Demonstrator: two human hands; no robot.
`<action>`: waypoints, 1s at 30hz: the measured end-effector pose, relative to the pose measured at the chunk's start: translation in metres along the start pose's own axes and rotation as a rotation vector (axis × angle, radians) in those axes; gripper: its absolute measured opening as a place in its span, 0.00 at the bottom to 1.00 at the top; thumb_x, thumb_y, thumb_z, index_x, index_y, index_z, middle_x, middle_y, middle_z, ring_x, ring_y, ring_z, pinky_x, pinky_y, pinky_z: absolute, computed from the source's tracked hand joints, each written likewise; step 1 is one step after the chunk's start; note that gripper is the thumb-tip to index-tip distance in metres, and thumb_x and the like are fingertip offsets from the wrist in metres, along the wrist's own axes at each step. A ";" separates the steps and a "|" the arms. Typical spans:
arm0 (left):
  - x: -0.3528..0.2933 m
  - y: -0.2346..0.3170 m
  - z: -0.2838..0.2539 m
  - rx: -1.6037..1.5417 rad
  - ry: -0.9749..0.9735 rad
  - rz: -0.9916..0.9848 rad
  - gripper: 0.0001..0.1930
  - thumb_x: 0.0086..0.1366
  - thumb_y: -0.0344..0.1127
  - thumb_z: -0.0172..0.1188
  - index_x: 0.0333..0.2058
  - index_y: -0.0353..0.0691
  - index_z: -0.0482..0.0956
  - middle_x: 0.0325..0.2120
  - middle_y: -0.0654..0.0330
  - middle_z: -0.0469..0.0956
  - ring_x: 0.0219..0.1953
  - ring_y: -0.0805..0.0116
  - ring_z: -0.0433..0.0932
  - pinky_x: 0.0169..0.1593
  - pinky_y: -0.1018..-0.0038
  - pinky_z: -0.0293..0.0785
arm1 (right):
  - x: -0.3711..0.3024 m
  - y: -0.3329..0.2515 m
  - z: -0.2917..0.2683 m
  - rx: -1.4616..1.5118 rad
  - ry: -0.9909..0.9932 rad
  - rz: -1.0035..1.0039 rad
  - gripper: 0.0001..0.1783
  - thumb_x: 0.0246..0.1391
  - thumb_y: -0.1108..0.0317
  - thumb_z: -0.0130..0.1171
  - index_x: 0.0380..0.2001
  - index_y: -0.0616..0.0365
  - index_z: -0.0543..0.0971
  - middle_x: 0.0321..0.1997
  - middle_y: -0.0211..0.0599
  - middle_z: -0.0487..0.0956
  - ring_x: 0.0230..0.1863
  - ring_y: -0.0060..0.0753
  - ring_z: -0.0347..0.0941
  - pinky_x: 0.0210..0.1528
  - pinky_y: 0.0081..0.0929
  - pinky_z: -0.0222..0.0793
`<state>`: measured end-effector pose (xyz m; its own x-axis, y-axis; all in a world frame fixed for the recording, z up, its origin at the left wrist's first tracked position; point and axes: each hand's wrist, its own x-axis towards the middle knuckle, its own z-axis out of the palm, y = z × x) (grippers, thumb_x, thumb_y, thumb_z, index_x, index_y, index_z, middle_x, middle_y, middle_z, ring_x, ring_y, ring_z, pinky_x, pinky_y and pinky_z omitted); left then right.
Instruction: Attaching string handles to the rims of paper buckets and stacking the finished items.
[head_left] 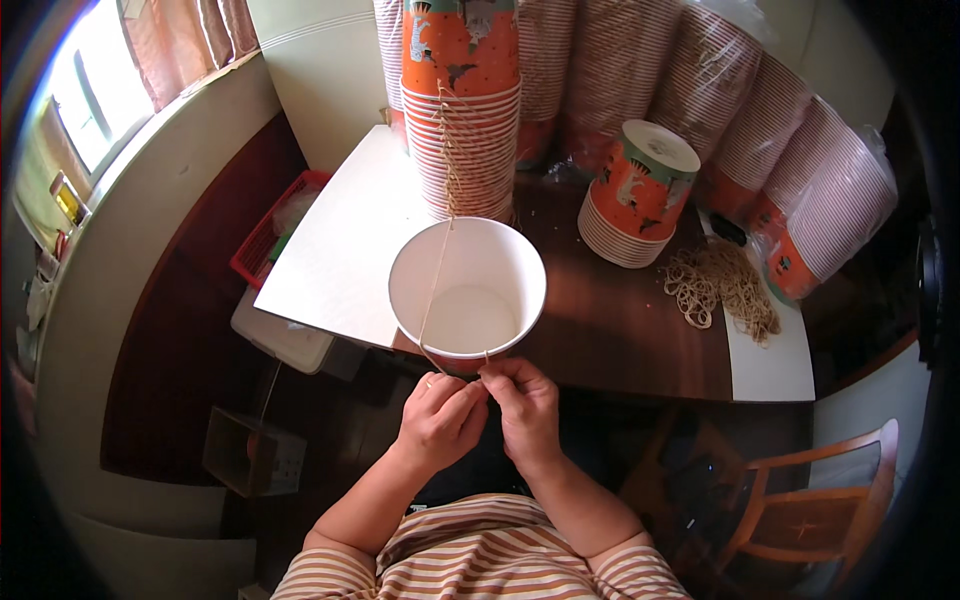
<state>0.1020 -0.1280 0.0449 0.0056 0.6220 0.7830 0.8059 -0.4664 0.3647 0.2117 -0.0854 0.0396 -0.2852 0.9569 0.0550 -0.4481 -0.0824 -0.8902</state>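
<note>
Head view: both hands meet at the near rim of a cup [467, 300]. Cup is paper, white inside, orange print outside, open end tipped toward the camera, sitting at the near edge of the desk [610, 320]. Left hand [440, 420] and right hand [522, 400] touch each other, fingertips pinched together on a rubber band [436, 290]. Band is thin, tan, stretched taut across the cup mouth from the far rim to the near rim, left of centre. Just behind the cup: a tall stack [462, 110] of matching orange cups. Short stack [638, 195] to the right, upside down. More sleeves of cups [800, 170] lean along the back. Pile of loose bands [720, 285] at right on the desk. White board [345, 250] at left, red basket [262, 240] beyond it.
</note>
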 end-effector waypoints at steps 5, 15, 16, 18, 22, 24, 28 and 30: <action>0.002 -0.003 -0.001 -0.013 -0.026 0.078 0.11 0.43 0.22 0.62 0.30 0.35 0.77 0.20 0.60 0.70 0.22 0.64 0.70 0.29 0.71 0.67 | 0.005 -0.009 0.007 0.059 0.058 0.016 0.05 0.54 0.73 0.56 0.29 0.63 0.79 0.28 0.26 0.77 0.30 0.14 0.68 0.36 0.14 0.64; 0.008 -0.010 -0.003 -0.018 -0.054 0.125 0.09 0.43 0.22 0.62 0.27 0.36 0.76 0.19 0.62 0.68 0.20 0.66 0.68 0.27 0.72 0.65 | 0.017 -0.018 0.016 0.035 0.068 0.065 0.05 0.53 0.71 0.59 0.27 0.60 0.80 0.20 0.22 0.73 0.22 0.11 0.62 0.26 0.13 0.59; 0.008 -0.011 -0.003 -0.017 -0.053 0.125 0.09 0.43 0.22 0.62 0.27 0.36 0.76 0.19 0.62 0.68 0.20 0.66 0.68 0.27 0.72 0.65 | 0.018 -0.017 0.016 0.046 0.069 0.067 0.05 0.53 0.71 0.59 0.27 0.60 0.80 0.19 0.22 0.72 0.21 0.11 0.62 0.25 0.13 0.58; 0.007 -0.012 -0.003 -0.011 -0.056 0.123 0.09 0.43 0.22 0.62 0.27 0.36 0.76 0.19 0.62 0.67 0.19 0.66 0.68 0.27 0.72 0.65 | 0.019 -0.013 0.011 0.032 0.041 0.068 0.05 0.54 0.71 0.58 0.29 0.61 0.81 0.22 0.22 0.75 0.23 0.10 0.64 0.26 0.13 0.60; 0.006 -0.014 -0.003 -0.008 -0.049 0.134 0.09 0.43 0.22 0.62 0.27 0.35 0.76 0.19 0.62 0.67 0.19 0.67 0.67 0.26 0.72 0.65 | 0.020 -0.014 0.014 -0.001 0.022 0.067 0.05 0.55 0.71 0.58 0.29 0.61 0.81 0.23 0.21 0.76 0.23 0.10 0.64 0.26 0.13 0.61; 0.006 -0.014 -0.004 -0.014 -0.060 0.138 0.09 0.44 0.22 0.62 0.27 0.35 0.76 0.18 0.62 0.67 0.19 0.67 0.67 0.26 0.72 0.64 | 0.020 -0.017 0.016 0.002 0.034 0.070 0.05 0.53 0.71 0.59 0.28 0.61 0.81 0.22 0.21 0.74 0.22 0.10 0.63 0.26 0.13 0.59; 0.005 -0.014 -0.006 -0.012 -0.074 0.124 0.10 0.43 0.23 0.62 0.27 0.36 0.77 0.20 0.61 0.69 0.20 0.65 0.69 0.27 0.72 0.67 | 0.022 -0.011 0.007 -0.038 -0.022 0.055 0.04 0.54 0.71 0.59 0.29 0.60 0.80 0.25 0.23 0.77 0.25 0.11 0.66 0.28 0.13 0.63; 0.004 -0.012 -0.010 -0.049 0.002 0.026 0.12 0.41 0.25 0.64 0.29 0.37 0.78 0.23 0.59 0.72 0.23 0.62 0.72 0.28 0.72 0.70 | 0.024 -0.014 0.003 -0.046 -0.072 0.070 0.04 0.53 0.72 0.59 0.30 0.61 0.79 0.26 0.24 0.77 0.26 0.12 0.68 0.31 0.13 0.64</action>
<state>0.0863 -0.1259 0.0490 0.0248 0.6078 0.7937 0.7756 -0.5126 0.3683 0.2082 -0.0621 0.0543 -0.3751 0.9267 0.0223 -0.3856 -0.1341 -0.9129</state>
